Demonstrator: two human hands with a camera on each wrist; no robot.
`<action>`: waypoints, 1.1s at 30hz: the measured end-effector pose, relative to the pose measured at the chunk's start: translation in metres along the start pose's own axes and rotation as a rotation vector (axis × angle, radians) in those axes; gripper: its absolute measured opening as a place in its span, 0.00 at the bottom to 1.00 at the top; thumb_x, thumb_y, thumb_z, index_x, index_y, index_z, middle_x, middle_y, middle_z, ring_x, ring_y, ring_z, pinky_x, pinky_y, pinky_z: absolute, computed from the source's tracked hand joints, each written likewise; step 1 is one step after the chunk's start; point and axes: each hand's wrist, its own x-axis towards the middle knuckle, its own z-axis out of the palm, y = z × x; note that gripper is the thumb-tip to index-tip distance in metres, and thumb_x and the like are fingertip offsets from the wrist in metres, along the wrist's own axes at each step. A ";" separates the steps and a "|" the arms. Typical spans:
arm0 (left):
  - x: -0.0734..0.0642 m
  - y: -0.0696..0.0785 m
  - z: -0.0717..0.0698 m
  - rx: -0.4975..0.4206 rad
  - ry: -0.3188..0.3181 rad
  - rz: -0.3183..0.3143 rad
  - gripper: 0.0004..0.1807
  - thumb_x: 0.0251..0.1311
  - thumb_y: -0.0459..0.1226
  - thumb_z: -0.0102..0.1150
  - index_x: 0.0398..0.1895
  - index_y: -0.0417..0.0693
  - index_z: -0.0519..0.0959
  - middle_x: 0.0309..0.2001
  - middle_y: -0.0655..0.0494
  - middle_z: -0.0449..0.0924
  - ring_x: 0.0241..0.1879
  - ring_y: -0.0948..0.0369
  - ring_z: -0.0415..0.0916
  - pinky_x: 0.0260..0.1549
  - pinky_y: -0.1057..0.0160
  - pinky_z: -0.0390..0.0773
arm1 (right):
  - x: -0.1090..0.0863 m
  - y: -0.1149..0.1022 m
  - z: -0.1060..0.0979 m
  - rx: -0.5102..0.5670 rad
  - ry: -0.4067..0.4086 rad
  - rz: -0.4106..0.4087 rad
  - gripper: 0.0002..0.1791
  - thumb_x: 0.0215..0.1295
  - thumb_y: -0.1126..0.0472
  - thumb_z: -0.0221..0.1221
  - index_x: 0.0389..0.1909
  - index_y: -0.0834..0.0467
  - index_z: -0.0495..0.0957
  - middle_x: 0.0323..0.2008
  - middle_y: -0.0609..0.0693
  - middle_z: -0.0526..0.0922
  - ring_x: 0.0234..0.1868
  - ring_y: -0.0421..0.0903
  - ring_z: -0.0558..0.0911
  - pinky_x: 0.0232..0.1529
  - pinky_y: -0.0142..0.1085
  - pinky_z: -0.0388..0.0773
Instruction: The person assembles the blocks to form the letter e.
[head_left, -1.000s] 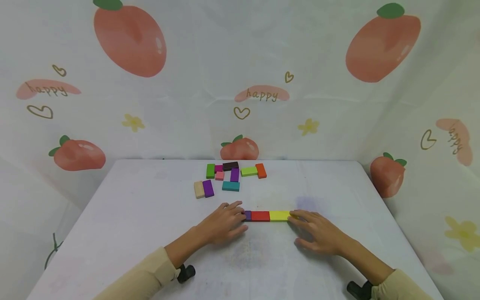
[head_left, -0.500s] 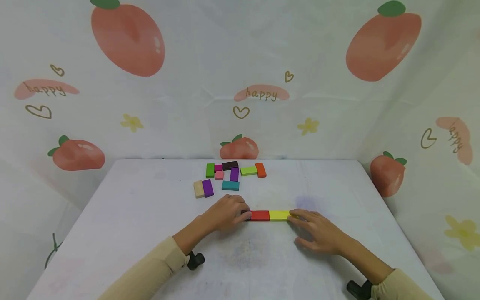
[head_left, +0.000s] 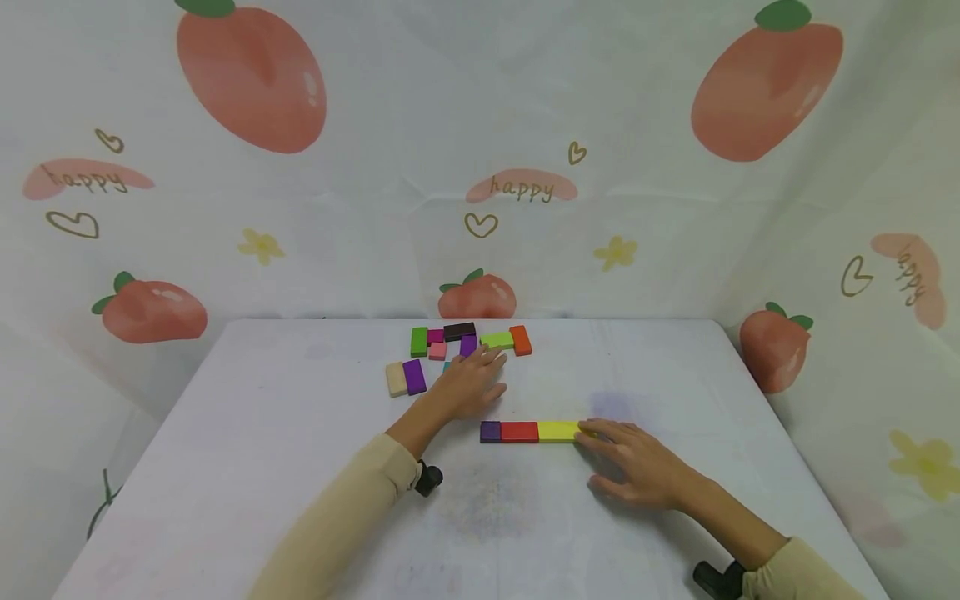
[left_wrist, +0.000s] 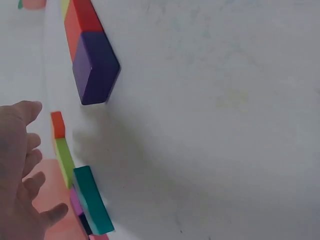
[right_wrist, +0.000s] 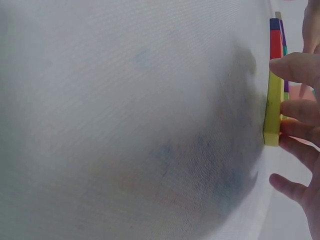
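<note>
A row of blocks lies end to end on the table: a dark purple block (head_left: 491,432), a red block (head_left: 519,432) and a yellow block (head_left: 557,432). My right hand (head_left: 641,467) rests its fingertips at the yellow block's right end, its fingers spread and loosely bent. Over the loose blocks behind the row reaches my left hand (head_left: 468,385), holding nothing, its fingers apart. It partly covers a teal block (left_wrist: 93,200) and a purple block (head_left: 468,345). Near its fingertips are a lime green block (head_left: 497,340) and an orange block (head_left: 521,340).
Left of my left hand lie a beige block (head_left: 396,379) and another purple block (head_left: 415,377). Farther back are a green block (head_left: 419,342), a magenta block (head_left: 435,336), a pink block (head_left: 437,351) and a black block (head_left: 460,332). A printed cloth (head_left: 360,208) hangs behind the white table (head_left: 285,467).
My left hand was at the left end of the row, fingers on the dark purple block. It has left that block and moved away toward the loose blocks. My right hand has stayed put.
</note>
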 end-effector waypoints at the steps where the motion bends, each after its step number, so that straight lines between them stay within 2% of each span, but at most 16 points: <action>1: 0.003 0.000 0.001 -0.001 -0.004 -0.015 0.33 0.73 0.51 0.49 0.76 0.49 0.61 0.77 0.53 0.56 0.77 0.52 0.48 0.69 0.40 0.57 | 0.000 0.000 0.000 0.003 -0.001 0.000 0.33 0.60 0.48 0.67 0.65 0.56 0.76 0.66 0.54 0.73 0.66 0.53 0.72 0.61 0.55 0.73; 7: 0.020 0.003 0.003 -0.013 -0.035 -0.076 0.35 0.74 0.52 0.44 0.79 0.51 0.55 0.79 0.56 0.50 0.78 0.53 0.43 0.70 0.40 0.53 | 0.001 0.000 -0.001 0.007 -0.006 0.007 0.33 0.60 0.48 0.67 0.64 0.57 0.76 0.66 0.55 0.73 0.66 0.54 0.72 0.61 0.56 0.72; 15: 0.035 0.015 0.000 -0.037 -0.080 -0.127 0.35 0.74 0.52 0.44 0.79 0.52 0.53 0.79 0.57 0.49 0.79 0.54 0.41 0.71 0.40 0.49 | 0.001 0.001 0.000 0.009 -0.002 0.006 0.33 0.59 0.48 0.68 0.64 0.57 0.76 0.66 0.54 0.73 0.66 0.53 0.73 0.60 0.56 0.73; 24: 0.042 0.019 0.004 -0.012 -0.112 -0.152 0.34 0.75 0.54 0.42 0.79 0.54 0.54 0.79 0.58 0.49 0.79 0.54 0.40 0.72 0.40 0.48 | 0.001 0.001 0.000 0.006 0.017 -0.016 0.33 0.59 0.49 0.68 0.64 0.57 0.76 0.65 0.54 0.74 0.65 0.53 0.73 0.60 0.56 0.74; 33: 0.041 0.024 0.005 0.002 -0.130 -0.151 0.34 0.75 0.54 0.41 0.79 0.54 0.53 0.79 0.58 0.49 0.79 0.54 0.38 0.72 0.38 0.43 | 0.001 0.001 0.001 -0.016 0.077 -0.060 0.33 0.57 0.51 0.70 0.62 0.58 0.77 0.63 0.55 0.75 0.62 0.54 0.75 0.55 0.55 0.77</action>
